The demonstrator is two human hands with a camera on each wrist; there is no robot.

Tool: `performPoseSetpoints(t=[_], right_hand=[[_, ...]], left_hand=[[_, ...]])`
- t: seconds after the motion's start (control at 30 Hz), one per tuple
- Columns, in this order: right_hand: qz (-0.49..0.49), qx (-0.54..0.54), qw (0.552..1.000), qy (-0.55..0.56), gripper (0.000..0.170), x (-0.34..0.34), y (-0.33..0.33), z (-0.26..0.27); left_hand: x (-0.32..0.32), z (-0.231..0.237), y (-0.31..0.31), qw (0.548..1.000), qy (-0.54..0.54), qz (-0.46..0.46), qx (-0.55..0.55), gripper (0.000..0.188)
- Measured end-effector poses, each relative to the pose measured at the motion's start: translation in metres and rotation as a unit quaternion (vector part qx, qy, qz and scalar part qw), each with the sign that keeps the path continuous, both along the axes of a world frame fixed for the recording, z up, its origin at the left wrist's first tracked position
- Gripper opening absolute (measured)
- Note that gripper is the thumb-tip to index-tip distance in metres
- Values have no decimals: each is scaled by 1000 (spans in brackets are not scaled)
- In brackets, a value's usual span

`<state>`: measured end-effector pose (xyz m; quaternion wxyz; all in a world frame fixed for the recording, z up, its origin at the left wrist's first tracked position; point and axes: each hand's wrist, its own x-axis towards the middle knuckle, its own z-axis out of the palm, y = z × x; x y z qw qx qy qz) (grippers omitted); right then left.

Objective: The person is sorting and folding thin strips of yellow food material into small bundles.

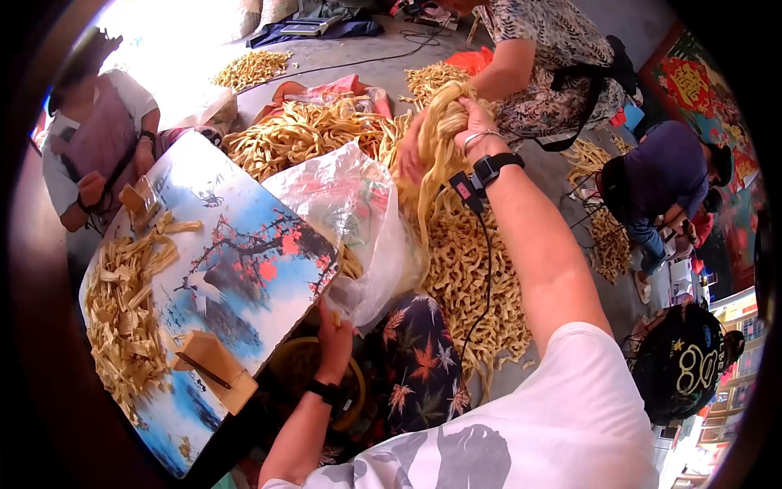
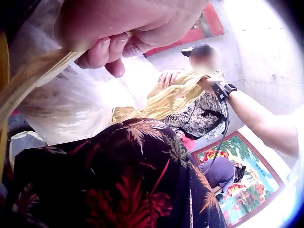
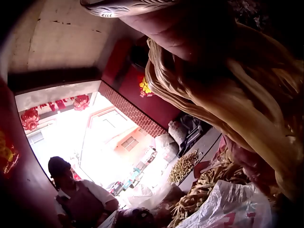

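Observation:
My right hand (image 1: 481, 126) grips a thick bundle of long, limp, pale yellow strips (image 1: 446, 122) that hangs down over the floor. Another person's hand (image 1: 411, 151) is at the same bundle from the far side. In the right wrist view the strips (image 3: 223, 99) fall in folds below my palm. My left hand (image 1: 334, 342) is low by the board's corner, its fingers curled round a yellowish strip (image 2: 40, 80) in the left wrist view. Next to it stands a clear plastic bag (image 1: 350, 220) with some strips inside.
A painted board (image 1: 244, 236) carries a heap of flat strips (image 1: 130, 318) and a wooden block with a blade (image 1: 216, 367). Curly pieces (image 1: 472, 277) cover the floor, with a strip pile (image 1: 318, 134) behind the bag. A cable (image 1: 487, 277) trails from my right wrist. Other people sit around.

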<state>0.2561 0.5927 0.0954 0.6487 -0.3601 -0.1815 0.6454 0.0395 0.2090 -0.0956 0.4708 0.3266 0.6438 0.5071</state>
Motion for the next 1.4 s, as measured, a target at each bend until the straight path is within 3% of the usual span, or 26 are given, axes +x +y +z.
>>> performPoseSetpoints(t=[0.1, 0.13, 0.2, 0.27, 0.37, 0.5, 0.6, 0.67, 0.73, 0.8, 0.87, 0.93, 1.0, 1.07, 1.13, 1.2, 1.33, 1.37, 1.4], right_hand=[[-13, -7, 1000, -10, 23, 20, 15, -42], [7, -2, 1000, 1, 24, 31, 9, -45], [-46, -22, 998, -28, 23, 51, -4, -44], [-24, -1, 998, -61, 22, 113, 24, -74], [-62, 7, 997, -49, 26, 168, 20, -80], [-138, -87, 982, -94, 37, 161, -26, -58], [13, -37, 997, -73, 44, 120, -93, -38], [129, -11, 989, -78, 34, 96, -137, -31], [236, 30, 966, -104, 28, 66, -188, -19], [285, 49, 944, -162, 18, 35, -243, -19], [397, 107, 855, -317, 15, 16, -293, -31], [376, 196, 795, -433, 15, -16, -351, -29], [355, 273, 755, -478, 16, -40, -386, -36], [346, 321, 703, -532, 21, -63, -412, -25], [308, 384, 705, -510, 26, -85, -434, -39], [266, 395, 742, -472, 25, -99, -445, -41], [232, 365, 779, -454, 17, -107, -448, -34], [241, 344, 793, -441, 15, -108, -451, -26], [252, 323, 807, -427, 12, -108, -456, -19]], left_hand=[[-3, -5, 1, 1000, 2, 1, 7, 77], [-3, -4, 0, 1000, -1, 0, 11, 77], [-4, -3, -2, 1000, -1, -5, 12, 77], [-2, -4, -1, 1000, 1, -9, 12, 76], [3, 2, 1, 1000, 13, -15, -21, 75], [8, -8, 2, 999, 7, -14, 33, 71], [3, -12, -3, 999, -8, -23, 34, 66], [3, 9, -10, 999, -39, -19, 22, 63], [6, 47, -26, 996, -66, -41, 33, 61], [4, 68, -45, 994, -75, -66, 33, 60], [-1, 78, -68, 993, -69, -90, 11, 60], [-3, 99, -86, 976, -201, -79, 38, 63], [-5, 120, -101, 945, -303, -81, 88, 72], [0, 139, -113, 944, -310, -53, 102, 76], [1, 143, -122, 948, -286, -48, 133, 78], [0, 139, -130, 956, -236, -57, 167, 80], [-36, 146, -165, 985, 6, 33, 167, 63], [-49, 133, -175, 992, 4, 41, 122, 53], [-49, 126, -184, 990, -121, 10, 66, 50]])
